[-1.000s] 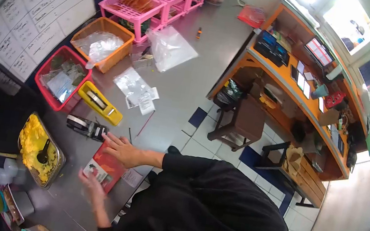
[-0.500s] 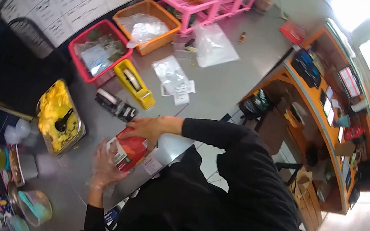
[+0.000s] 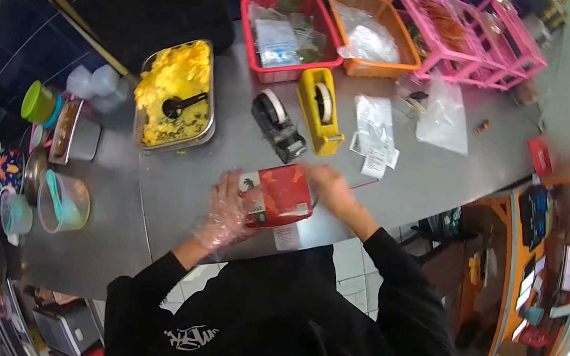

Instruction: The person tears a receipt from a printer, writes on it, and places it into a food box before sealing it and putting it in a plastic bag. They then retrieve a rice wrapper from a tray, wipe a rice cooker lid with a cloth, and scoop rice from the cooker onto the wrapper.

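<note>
A red paper box (image 3: 283, 194) with a printed label lies on the steel counter in front of me. My left hand (image 3: 227, 210), in a clear plastic glove, grips the box at its left side. At the upper right corner of the box is my bare right hand (image 3: 334, 193), smeared by motion, so its fingers cannot be made out. Just beyond the box stand a black tape dispenser (image 3: 278, 127) and a yellow tape dispenser (image 3: 320, 116). A white paper slip (image 3: 287, 237) lies at the counter's front edge, partly under the box.
To the left sits a metal tray (image 3: 211, 123) of yellow food with a black scoop (image 3: 183, 105). Behind are a red basket (image 3: 284, 75), an orange basket (image 3: 380, 69) and pink racks (image 3: 465, 65). Receipts (image 3: 374, 159) and a plastic bag (image 3: 444, 118) lie rightward.
My view has turned, so the counter appears rotated. The box now lies with its broad red face more visible. My right hand has moved from on top of the box to its right corner.
</note>
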Demonstrator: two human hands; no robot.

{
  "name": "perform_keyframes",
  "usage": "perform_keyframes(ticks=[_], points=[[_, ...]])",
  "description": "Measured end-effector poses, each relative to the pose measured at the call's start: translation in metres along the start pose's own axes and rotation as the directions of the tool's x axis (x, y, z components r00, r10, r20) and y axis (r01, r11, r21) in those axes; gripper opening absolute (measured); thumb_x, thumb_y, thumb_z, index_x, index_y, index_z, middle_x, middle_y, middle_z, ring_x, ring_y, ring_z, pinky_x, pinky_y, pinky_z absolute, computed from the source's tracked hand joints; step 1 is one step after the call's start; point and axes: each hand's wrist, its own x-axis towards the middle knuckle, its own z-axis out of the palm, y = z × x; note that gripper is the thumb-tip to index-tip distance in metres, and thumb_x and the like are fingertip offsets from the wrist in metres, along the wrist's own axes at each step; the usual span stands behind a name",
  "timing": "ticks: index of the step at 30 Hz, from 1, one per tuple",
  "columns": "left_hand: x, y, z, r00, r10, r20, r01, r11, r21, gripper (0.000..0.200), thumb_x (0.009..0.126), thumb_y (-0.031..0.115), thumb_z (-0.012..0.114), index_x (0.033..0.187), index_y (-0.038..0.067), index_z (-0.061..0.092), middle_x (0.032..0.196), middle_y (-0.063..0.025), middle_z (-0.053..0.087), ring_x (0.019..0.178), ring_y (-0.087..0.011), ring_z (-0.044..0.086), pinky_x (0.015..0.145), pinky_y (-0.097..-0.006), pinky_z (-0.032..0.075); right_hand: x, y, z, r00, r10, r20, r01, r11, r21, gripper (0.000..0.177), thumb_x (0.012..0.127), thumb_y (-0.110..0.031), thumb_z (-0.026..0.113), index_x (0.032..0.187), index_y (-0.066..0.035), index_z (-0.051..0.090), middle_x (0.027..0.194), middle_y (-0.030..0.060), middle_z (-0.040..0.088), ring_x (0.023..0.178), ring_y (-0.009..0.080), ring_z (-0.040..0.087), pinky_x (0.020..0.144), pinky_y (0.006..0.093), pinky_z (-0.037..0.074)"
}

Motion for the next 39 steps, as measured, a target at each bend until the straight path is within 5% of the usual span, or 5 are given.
perform_keyframes(ticks=[4,12,23,28,39], points=[[0.007,0.052,-0.002,0.951,-0.308,-0.020,0.305,0.948,-0.088,0.102,0.058,0.041,0.084,0.143,0.022,0.030,0.145,-0.0322,0.017,0.133,-0.0548,0.019,0.091,-0.0641,0.039,0.046,0.014,-0.042,0.686,0.398,-0.609,-0.457,0.887,0.065,0.024,0.092,-0.002,0.045,0.110,-0.005,0.061,0.108,0.0093,0.062,0.087,0.0198,0.062,0.067,0.0372,0.051],[0.014,0.073,0.032,0.908,-0.413,-0.066,0.411,0.911,-0.040,0.100,0.069,0.060,0.071,0.148,0.022,0.024,0.148,-0.0340,0.013,0.134,-0.0560,0.016,0.094,-0.0620,0.035,0.058,0.025,-0.046,0.635,0.760,0.139,-0.389,0.159,0.907,0.028,0.092,-0.021,0.059,0.100,0.005,0.066,0.110,0.0094,0.063,0.095,0.0253,0.063,0.078,0.0436,0.056],[0.021,0.076,0.021,0.902,-0.428,-0.063,0.430,0.902,0.036,0.095,0.069,0.061,0.069,0.146,0.027,0.026,0.145,-0.0302,0.018,0.131,-0.0562,0.021,0.089,-0.0607,0.039,0.005,0.025,-0.028,0.632,0.491,-0.599,-0.593,0.804,0.034,0.008,0.079,-0.004,0.067,0.082,0.002,0.071,0.100,0.0166,0.067,0.069,0.0237,0.064,0.062,0.0312,0.050],[0.021,0.080,0.023,0.898,-0.418,-0.135,0.423,0.906,0.014,0.098,0.067,0.058,0.073,0.147,0.027,0.025,0.144,-0.0295,0.020,0.130,-0.0562,0.023,0.089,-0.0620,0.039,-0.041,-0.067,-0.004,0.647,0.761,-0.041,-0.523,0.482,0.703,0.014,0.086,-0.007,0.067,0.099,-0.005,0.074,0.072,0.0011,0.066,0.059,0.0054,0.050,0.052,0.0246,0.042],[0.008,0.058,0.014,0.928,0.262,-0.266,-0.150,0.914,0.378,0.061,0.087,0.029,0.057,0.144,0.028,0.035,0.145,-0.0223,0.034,0.133,-0.0363,0.037,0.104,-0.0607,0.029,-0.049,-0.062,0.036,0.896,0.384,-0.224,-0.345,0.918,0.195,0.058,0.077,-0.003,0.070,0.129,-0.024,0.060,0.067,0.0081,0.060,0.058,0.0123,0.056,0.057,0.0289,0.046]])
